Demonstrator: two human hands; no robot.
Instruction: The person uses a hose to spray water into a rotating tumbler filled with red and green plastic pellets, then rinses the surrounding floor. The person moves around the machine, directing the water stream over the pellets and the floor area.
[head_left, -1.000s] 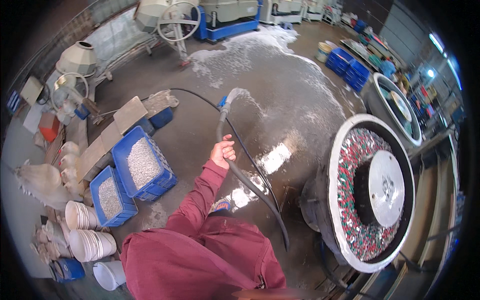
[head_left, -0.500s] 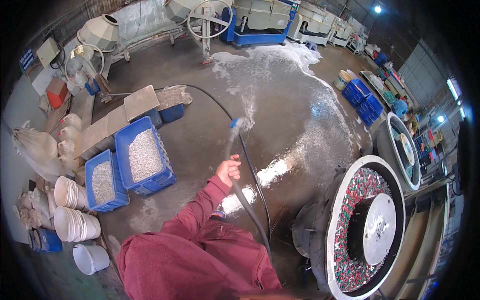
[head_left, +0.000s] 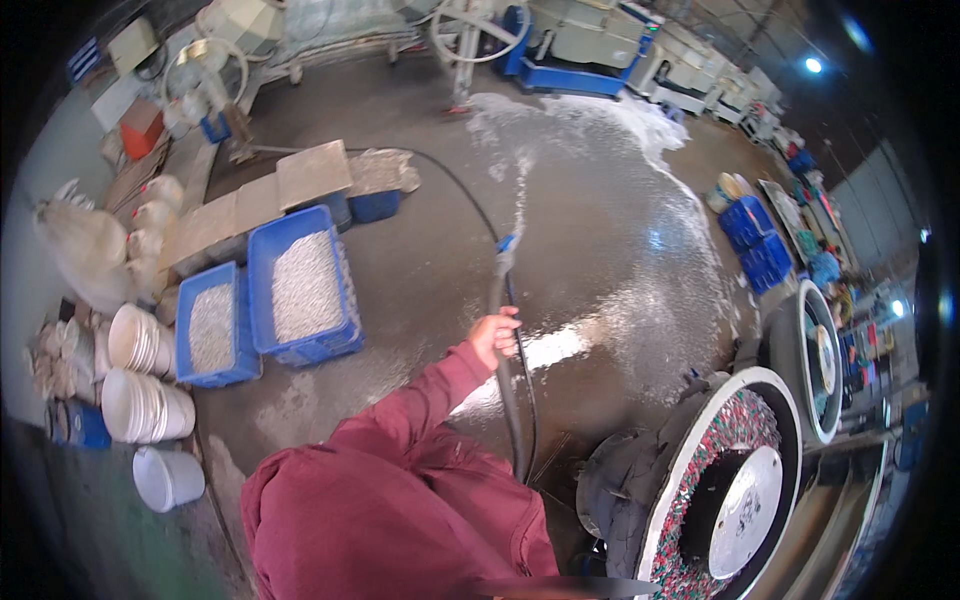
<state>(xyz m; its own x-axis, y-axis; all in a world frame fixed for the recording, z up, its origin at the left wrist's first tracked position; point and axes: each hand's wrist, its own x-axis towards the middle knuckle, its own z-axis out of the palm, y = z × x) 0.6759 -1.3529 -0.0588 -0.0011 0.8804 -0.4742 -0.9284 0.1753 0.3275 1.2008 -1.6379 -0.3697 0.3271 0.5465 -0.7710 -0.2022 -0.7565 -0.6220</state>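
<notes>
Your one visible hand [head_left: 495, 335], at the end of a dark red sleeve [head_left: 400, 420], is clenched around a grey hose [head_left: 500, 300], gripping it a little below its blue nozzle [head_left: 506, 243]; which hand it is I cannot tell, and your other hand is out of sight. The hose runs from your grip down past your sleeve, with a black line looping beside it, and the nozzle points away from you across the concrete floor [head_left: 420, 260]. Water [head_left: 520, 170] shoots from the nozzle in a thin white stream and breaks into foam on the wet patch far ahead, near the blue machine base [head_left: 575, 80]. To your left sit two blue crates [head_left: 300, 290] filled with pale small parts, side by side, with stacked white bowls [head_left: 135, 340] and a white bucket [head_left: 168, 478] near them. At your lower right stands a round vibratory tub [head_left: 720, 480] full of red, green and white pieces, a second tub [head_left: 815, 360] just beyond it.
</notes>
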